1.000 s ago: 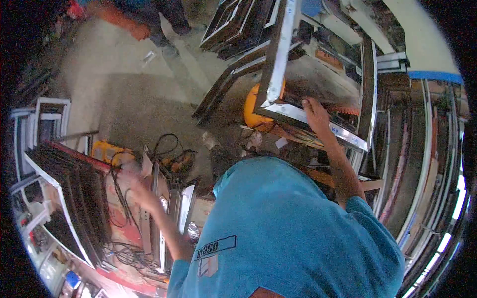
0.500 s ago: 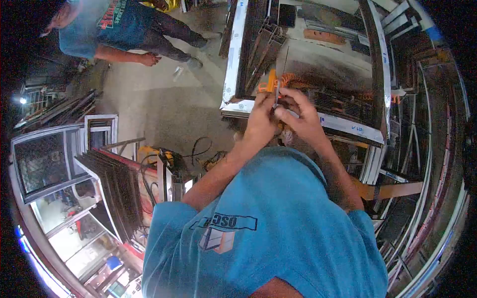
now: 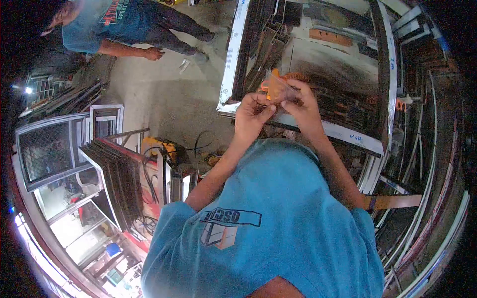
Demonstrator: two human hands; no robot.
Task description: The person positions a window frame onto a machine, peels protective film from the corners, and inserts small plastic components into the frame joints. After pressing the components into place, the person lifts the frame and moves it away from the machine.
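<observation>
Close in front of my chest, both hands hold a small clear plastic bag [image 3: 281, 89], its sheet raised between them. My left hand [image 3: 252, 116] is closed, thumb and fingers pinching the bag's lower edge. On the other side, my right hand [image 3: 304, 108] grips the bag with curled fingers. Whatever the bag contains is too blurred to make out. Behind it lies an orange tool [image 3: 273, 90], partly seen through the plastic, with an orange coiled hose [image 3: 298, 77]. Beneath my hands runs the near bar of a dark window frame [image 3: 343, 133] covered in white protective film.
Another person [image 3: 124, 30] stands at upper left, one arm hanging. Dark metal profiles [image 3: 271, 42] lie inside the frame. Leaning panels [image 3: 112, 184] and a yellow-and-black case [image 3: 161, 147] stand at left. Long profiles [image 3: 439, 198] line the right side.
My hands have moved slightly apart, and the plastic, earlier a thin upright edge, now shows its broad side. The camera view has shifted a little.
</observation>
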